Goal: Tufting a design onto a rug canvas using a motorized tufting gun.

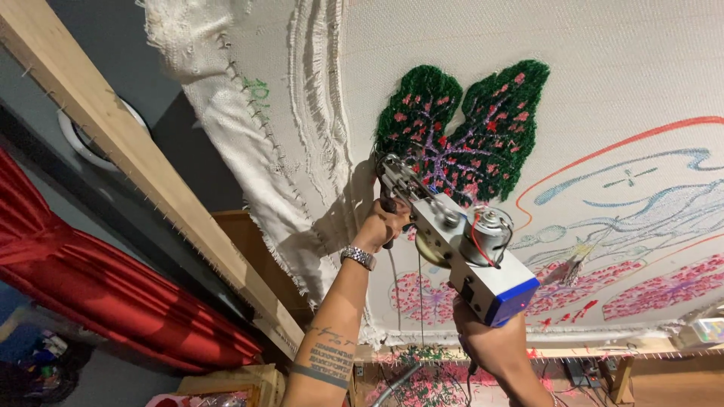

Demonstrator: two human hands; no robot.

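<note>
The right hand, nearest, grips the tufting gun from below; the left hand has its fingers wrapped around the front handle; the needle end meets the green tufted leaf on the stretched cloth.

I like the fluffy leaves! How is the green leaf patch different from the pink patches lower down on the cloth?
The green leaf patch is thick, dark green yarn dotted with pink and purple veins; the pink patches are mostly pink and look flatter. The green patch sits high on the cloth, right at the tufting gun tip; the pink patches lie near the bottom edge, away from it. Both are yarn-filled parts of the same drawn design.
</note>
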